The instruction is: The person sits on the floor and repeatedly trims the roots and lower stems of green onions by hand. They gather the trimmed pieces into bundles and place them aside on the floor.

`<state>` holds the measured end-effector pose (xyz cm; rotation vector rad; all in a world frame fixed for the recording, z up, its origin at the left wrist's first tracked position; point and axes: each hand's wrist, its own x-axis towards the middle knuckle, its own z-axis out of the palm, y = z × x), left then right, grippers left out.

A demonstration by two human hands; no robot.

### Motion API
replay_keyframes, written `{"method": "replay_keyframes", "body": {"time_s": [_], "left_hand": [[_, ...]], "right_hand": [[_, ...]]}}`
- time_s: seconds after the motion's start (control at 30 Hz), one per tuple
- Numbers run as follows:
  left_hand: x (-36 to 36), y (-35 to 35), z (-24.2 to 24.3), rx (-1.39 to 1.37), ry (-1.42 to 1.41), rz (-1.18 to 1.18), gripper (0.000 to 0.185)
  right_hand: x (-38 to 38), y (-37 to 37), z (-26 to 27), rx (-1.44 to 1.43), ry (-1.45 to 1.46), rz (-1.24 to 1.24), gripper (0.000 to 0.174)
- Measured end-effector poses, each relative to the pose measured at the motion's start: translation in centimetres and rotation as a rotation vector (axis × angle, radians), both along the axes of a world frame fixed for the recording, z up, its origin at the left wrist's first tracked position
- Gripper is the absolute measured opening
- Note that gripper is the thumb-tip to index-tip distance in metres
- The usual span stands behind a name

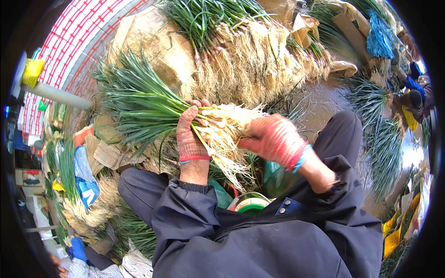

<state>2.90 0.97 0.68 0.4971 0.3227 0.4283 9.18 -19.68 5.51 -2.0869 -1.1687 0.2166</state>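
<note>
My left hand (192,133), in a red-striped knit glove, grips a bunch of green onions (149,100) around the stems. Long green leaves fan out to the left, and pale stringy roots (226,139) hang to the right. Beside those roots is my right hand (273,139), gloved alike and blurred. Its fingers are bent at the root ends; whether they pinch any strands cannot be made out. Beyond both hands, a large heap of green onions (240,59) lies with its roots towards me on tan sacking (153,45).
A round green-and-white container (252,205) sits between my knees. More onion bunches (379,146) lie on the wet floor at right, near another person (422,93). At lower left are onion piles (104,198) and another person's checked sleeve (94,271). A pale pole (59,95) juts in from the left.
</note>
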Motion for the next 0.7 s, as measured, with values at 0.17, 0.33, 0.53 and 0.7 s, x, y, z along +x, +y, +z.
{"method": "replay_keyframes", "body": {"time_s": [0.17, 0.33, 0.53, 0.7], "left_hand": [[-0.3, 0.6, -0.6, 0.015, 0.002, 0.022, 0.029], [-0.7, 1.4, -0.4, 0.052, -0.017, 0.079, 0.030], [-0.6, 1.2, 0.6, 0.031, 0.040, 0.064, 0.027], [-2.2, 3.4, 3.4, -0.184, -0.161, -0.001, 0.016]], "right_hand": [[-2.1, -0.3, 0.9, 0.108, 0.418, 0.636, 0.014], [0.1, -1.4, 3.0, 0.006, 0.751, 0.804, 0.030], [-3.9, 2.9, 3.0, -0.128, -0.145, 0.524, 0.011], [-3.2, 0.8, 3.5, 0.200, 0.307, 0.810, 0.018]]}}
